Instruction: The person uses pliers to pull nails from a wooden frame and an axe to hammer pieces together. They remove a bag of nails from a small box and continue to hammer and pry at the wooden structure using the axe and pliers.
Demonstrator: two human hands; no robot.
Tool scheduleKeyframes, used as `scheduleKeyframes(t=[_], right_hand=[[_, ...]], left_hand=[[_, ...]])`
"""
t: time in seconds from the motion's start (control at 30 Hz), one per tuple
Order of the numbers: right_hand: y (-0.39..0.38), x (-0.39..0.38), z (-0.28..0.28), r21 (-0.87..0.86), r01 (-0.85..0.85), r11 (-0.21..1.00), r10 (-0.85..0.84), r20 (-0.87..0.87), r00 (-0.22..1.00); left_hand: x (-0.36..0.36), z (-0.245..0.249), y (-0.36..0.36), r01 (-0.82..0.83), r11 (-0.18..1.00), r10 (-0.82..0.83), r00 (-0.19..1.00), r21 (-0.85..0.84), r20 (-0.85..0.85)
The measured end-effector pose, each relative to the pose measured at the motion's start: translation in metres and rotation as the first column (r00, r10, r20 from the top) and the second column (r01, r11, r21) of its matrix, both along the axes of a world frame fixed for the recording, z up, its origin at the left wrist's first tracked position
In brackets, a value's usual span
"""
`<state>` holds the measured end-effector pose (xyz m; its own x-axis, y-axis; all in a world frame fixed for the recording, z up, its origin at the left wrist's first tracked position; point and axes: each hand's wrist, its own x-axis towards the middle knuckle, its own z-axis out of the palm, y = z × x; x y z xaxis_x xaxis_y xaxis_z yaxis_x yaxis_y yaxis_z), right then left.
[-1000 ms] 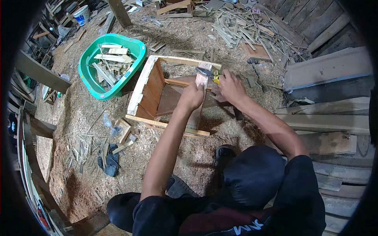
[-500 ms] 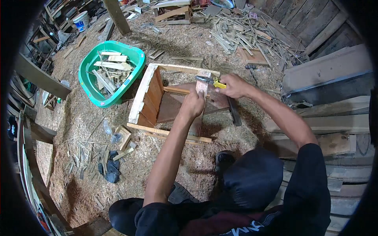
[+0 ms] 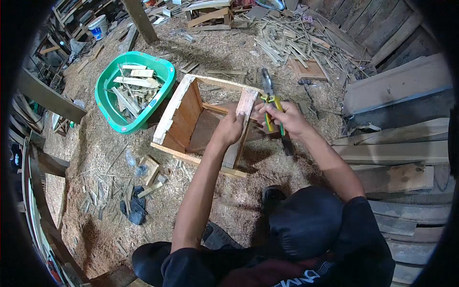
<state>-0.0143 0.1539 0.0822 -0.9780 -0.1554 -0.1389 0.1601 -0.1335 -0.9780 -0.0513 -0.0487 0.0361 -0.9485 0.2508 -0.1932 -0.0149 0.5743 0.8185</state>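
A wooden frame (image 3: 173,114), open in the middle and shaped like a box, rests in front of me above the sawdust. My left hand (image 3: 230,128) is closed around the flat wooden slat (image 3: 246,102) on the frame's right side, thumb on top. In my right hand (image 3: 288,118) are pliers (image 3: 268,86) with yellow and green handles. Their metal jaws point up and away from me, apart from the wood. The handles stand slightly spread, and the right fingers are close to the slat's outer edge.
A green basin (image 3: 99,91) with wood offcuts stands left of the frame. Stacked boards (image 3: 397,153) line the right side. Scrap sticks (image 3: 296,45) are heaped at the back. A wooden post (image 3: 141,21) rises at the back left, and a black plastic bag (image 3: 136,210) lies nearby.
The pliers have come off the slat's far end and swung from pointing left to pointing upward. The frame has turned and shifted slightly left, with my left hand still on the slat.
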Motion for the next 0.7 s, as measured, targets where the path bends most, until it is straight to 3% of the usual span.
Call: scheduleKeyframes(t=[0.03,0.1,0.13,0.23,0.27,0.37,0.47,0.57,0.7], right_hand=[[0.008,-0.005,-0.015,0.234,-0.019,0.972,0.032,-0.054,0.998],[0.018,-0.011,-0.031,0.650,-0.009,0.760,0.129,-0.138,0.982],[0.016,-0.012,-0.034,0.691,0.010,0.723,0.103,-0.122,0.987],[0.001,-0.015,-0.028,0.785,0.316,0.533,0.144,-0.452,0.880],[-0.003,-0.014,-0.015,0.855,0.240,0.459,0.120,-0.328,0.937],[-0.010,-0.018,-0.025,0.951,0.247,0.187,0.137,-0.274,0.952],[-0.023,-0.010,-0.016,0.941,0.301,-0.153,0.231,-0.263,0.937],[-0.043,-0.012,-0.010,0.953,0.173,-0.250,0.167,-0.134,0.977],[-0.028,-0.023,-0.001,0.994,0.077,-0.077,0.218,-0.059,0.974]], left_hand=[[0.000,-0.001,0.001,0.005,1.000,-0.005,1.000,0.007,0.012],[0.000,-0.001,0.003,0.003,1.000,-0.003,1.000,0.001,0.006],[-0.001,0.000,0.002,-0.004,1.000,0.004,1.000,-0.004,0.004],[-0.001,0.007,0.001,0.023,0.999,-0.024,0.998,0.022,0.058],[0.000,0.007,0.001,0.026,0.999,-0.028,0.998,0.039,0.056],[-0.002,0.008,0.000,0.033,0.999,-0.035,0.998,0.039,0.052],[-0.001,0.006,0.001,0.034,0.999,-0.034,0.998,0.013,0.047],[-0.005,-0.007,0.002,0.050,0.998,-0.050,0.999,0.044,0.011],[-0.010,-0.008,0.001,0.055,0.998,-0.054,0.998,-0.026,0.034]])
